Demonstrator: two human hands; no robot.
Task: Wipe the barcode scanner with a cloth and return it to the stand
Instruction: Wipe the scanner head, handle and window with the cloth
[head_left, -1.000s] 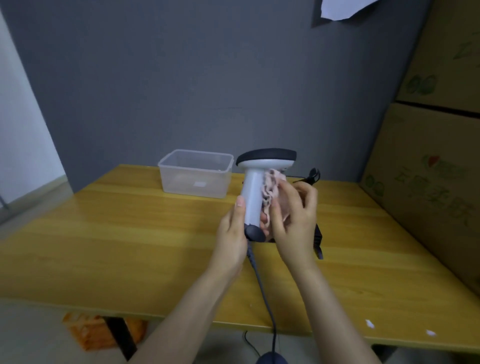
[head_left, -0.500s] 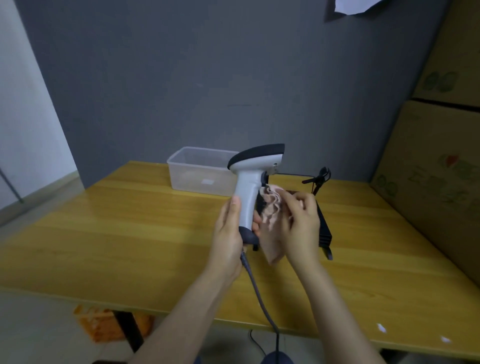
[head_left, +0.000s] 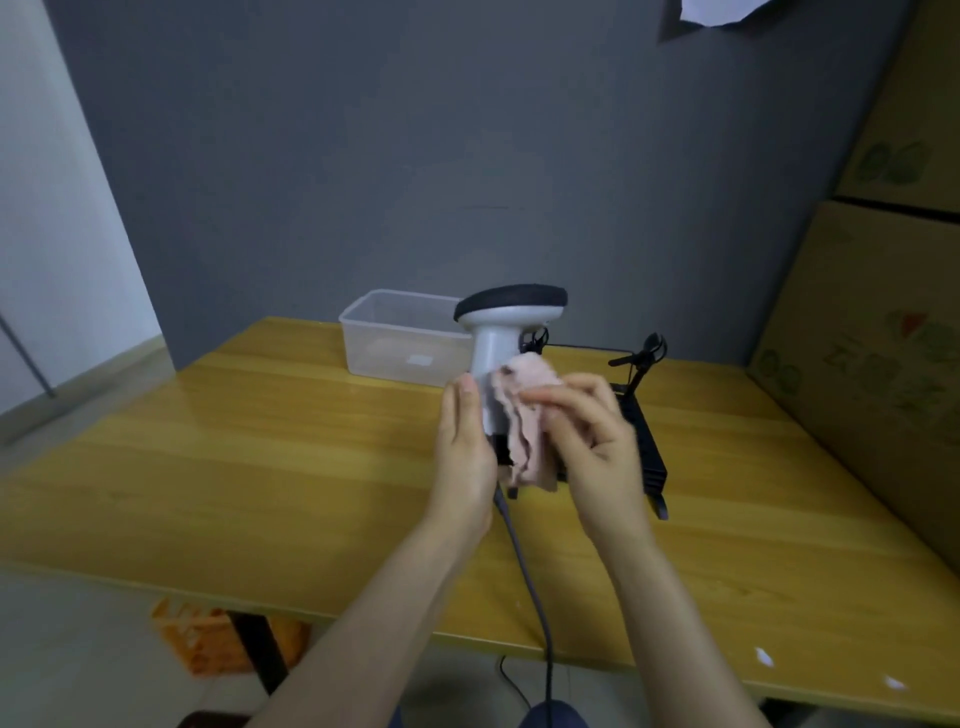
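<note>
Your left hand (head_left: 464, 451) grips the handle of the barcode scanner (head_left: 503, 338), holding it upright above the wooden bench (head_left: 260, 467) with its dark head on top. Your right hand (head_left: 592, 441) has its fingers (head_left: 550, 399) closed on a pink cloth (head_left: 524, 421), pressed against the handle's right side. The black stand (head_left: 647, 431) sits on the bench just behind your right hand (partly hidden). A clear plastic container (head_left: 405, 340) stands farther left, and the scanner's grey cable (head_left: 524, 571) hangs over the near edge.
</note>
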